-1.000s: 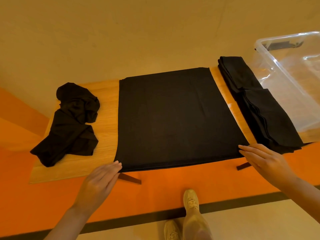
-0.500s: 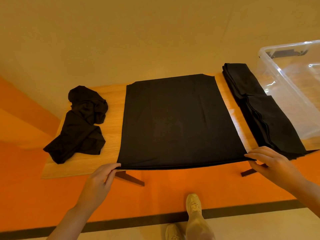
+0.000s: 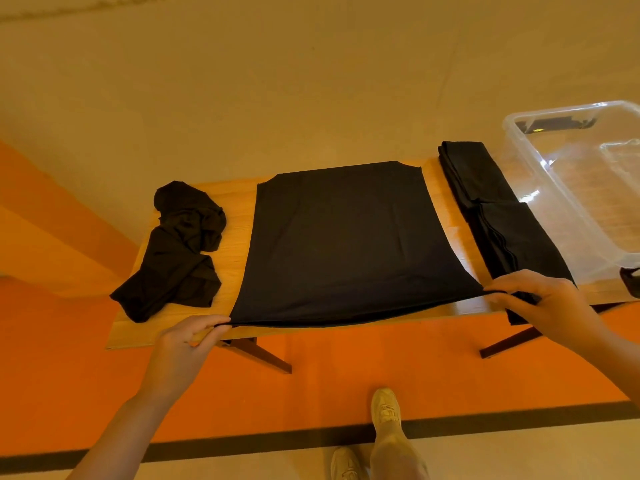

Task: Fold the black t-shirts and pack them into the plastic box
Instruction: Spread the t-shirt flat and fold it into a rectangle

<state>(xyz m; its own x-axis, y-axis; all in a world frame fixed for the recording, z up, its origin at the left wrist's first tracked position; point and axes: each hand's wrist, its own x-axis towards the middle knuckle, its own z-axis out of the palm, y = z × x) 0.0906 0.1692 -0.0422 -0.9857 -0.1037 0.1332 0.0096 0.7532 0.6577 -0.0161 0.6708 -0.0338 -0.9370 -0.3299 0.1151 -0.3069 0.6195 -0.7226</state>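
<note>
Head view. A wooden table stands on an orange floor before a tan wall.

A black t-shirt lies spread flat at the table's centre, sleeves folded in, forming a near rectangle. Its near hem is lifted slightly off the table edge.

Left hand, at 7 o'clock from the shirt's centre, pinches the near left corner of the hem between thumb and fingers. Right hand, at 4 o'clock, pinches the near right corner likewise. The hem runs taut between them.

A crumpled shirt lies at 9 o'clock, apart from the spread one. A folded stack of black cloth lies at 3 o'clock, just beside the spread shirt; the right hand overlaps its near end.

The clear box sits at 2 o'clock, touching the stack's far side. No shirts show inside it.

Two pale shoes show at 6 o'clock on the floor.
</note>
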